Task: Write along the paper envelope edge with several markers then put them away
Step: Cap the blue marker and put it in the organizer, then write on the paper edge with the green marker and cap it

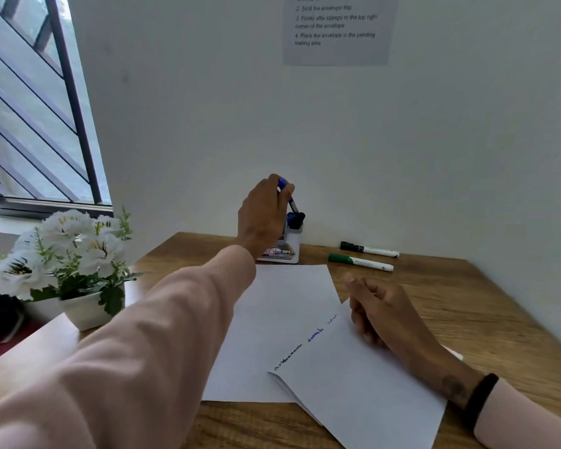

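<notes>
My left hand [263, 215] reaches to the back of the desk, closed on a blue pen [287, 194] held tip down over a white pen holder [292, 244] that has dark caps sticking out. My right hand [378, 311] rests loosely curled on a white paper envelope [363, 384], holding nothing. Along the envelope's upper left edge run short lines of black and blue writing [305, 346]. A green-capped marker [360, 262] and a black-capped marker [369, 249] lie on the desk to the right of the holder.
A white sheet of paper [282, 319] lies under the envelope on the wooden desk [486, 319]. A pot of white flowers [75, 264] stands at the left. The wall with a printed notice [337, 27] is right behind the holder; a window is at far left.
</notes>
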`<state>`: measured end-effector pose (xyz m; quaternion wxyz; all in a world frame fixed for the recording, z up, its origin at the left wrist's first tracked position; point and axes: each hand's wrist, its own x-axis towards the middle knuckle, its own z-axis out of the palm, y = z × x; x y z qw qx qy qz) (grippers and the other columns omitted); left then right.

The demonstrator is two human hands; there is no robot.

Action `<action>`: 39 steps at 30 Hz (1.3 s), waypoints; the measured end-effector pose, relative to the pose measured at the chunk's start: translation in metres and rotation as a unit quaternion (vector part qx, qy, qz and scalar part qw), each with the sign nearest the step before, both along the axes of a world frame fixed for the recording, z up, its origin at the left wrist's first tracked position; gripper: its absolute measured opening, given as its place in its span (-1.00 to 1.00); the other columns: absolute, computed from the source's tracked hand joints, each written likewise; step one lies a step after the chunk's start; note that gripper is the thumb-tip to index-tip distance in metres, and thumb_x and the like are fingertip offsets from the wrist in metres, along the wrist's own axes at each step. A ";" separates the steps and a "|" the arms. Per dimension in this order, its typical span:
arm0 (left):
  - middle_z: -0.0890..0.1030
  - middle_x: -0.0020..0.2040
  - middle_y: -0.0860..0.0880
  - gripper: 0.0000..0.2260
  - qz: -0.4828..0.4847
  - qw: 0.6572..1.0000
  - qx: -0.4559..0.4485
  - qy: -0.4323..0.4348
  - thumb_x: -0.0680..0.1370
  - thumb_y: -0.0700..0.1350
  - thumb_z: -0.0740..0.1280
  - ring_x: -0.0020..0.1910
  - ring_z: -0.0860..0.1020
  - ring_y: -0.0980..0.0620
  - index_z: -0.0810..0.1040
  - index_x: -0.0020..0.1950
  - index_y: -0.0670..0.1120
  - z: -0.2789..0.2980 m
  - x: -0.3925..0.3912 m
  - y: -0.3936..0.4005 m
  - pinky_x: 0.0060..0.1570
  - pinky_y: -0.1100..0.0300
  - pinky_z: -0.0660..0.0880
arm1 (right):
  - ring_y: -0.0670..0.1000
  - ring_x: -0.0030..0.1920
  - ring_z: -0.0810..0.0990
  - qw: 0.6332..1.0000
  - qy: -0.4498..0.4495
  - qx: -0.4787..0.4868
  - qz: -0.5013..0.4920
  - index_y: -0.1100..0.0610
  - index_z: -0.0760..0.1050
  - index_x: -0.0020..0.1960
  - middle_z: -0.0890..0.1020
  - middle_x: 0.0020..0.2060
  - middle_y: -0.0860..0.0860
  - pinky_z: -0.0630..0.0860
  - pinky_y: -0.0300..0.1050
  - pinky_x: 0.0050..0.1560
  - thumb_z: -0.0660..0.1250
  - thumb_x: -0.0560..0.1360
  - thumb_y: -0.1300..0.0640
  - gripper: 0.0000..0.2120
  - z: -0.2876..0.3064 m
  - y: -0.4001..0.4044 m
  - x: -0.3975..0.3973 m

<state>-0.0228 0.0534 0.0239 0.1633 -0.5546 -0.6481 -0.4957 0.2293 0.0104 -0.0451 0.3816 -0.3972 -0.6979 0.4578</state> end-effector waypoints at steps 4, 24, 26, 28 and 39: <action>0.57 0.07 -0.07 -0.71 0.038 0.994 -0.061 0.084 0.72 0.06 0.09 -0.10 0.49 0.00 0.48 0.24 -0.09 0.012 0.002 0.012 -0.15 0.13 0.36 | -0.06 -0.57 0.41 1.000 0.002 0.002 0.000 0.13 0.47 -0.25 0.54 -0.49 0.09 0.34 -0.27 -0.55 0.29 0.65 -0.19 -0.54 -0.002 0.003 0.001; 0.58 -0.30 0.08 -0.80 -0.030 0.999 -0.038 -0.018 0.67 0.02 0.23 -0.34 0.54 0.11 0.58 -0.03 -0.03 -0.043 0.054 -0.049 -0.32 0.15 0.47 | -0.07 -0.33 0.68 0.988 0.015 0.094 -0.124 0.21 0.58 -0.08 0.75 -0.25 0.04 0.64 -0.11 -0.28 0.42 0.59 -0.15 -0.60 0.018 0.053 0.014; 0.55 -0.33 0.12 -0.82 -0.049 0.993 -0.105 0.002 0.65 0.04 0.28 -0.38 0.51 0.17 0.61 -0.04 0.00 -0.058 0.054 -0.059 -0.36 0.24 0.41 | -0.05 -0.12 0.69 0.975 -0.074 0.158 -0.137 0.08 0.60 -0.02 0.72 -0.12 -0.03 0.63 -0.08 -0.09 0.44 0.57 -0.13 -0.74 0.015 0.068 0.009; 0.59 -0.27 0.09 -0.81 -0.061 0.989 -0.134 0.003 0.62 0.06 0.32 -0.30 0.53 0.15 0.64 -0.04 0.00 -0.069 0.047 -0.064 -0.30 0.23 0.46 | 0.00 0.03 0.65 0.954 -0.171 0.220 -0.114 0.07 0.60 0.12 0.66 0.03 -0.04 0.57 -0.07 0.01 0.42 0.59 -0.03 -0.80 0.012 0.088 0.001; 0.57 -0.18 0.09 -0.80 -0.093 0.980 -0.174 0.018 0.62 0.06 0.33 -0.21 0.51 0.13 0.67 0.07 -0.01 -0.082 0.037 -0.066 -0.16 0.24 0.43 | 0.18 0.26 0.59 0.811 -0.519 0.264 -0.050 0.17 0.54 0.40 0.60 0.30 0.19 0.50 -0.03 0.22 0.24 0.68 0.17 -0.68 0.005 0.163 -0.030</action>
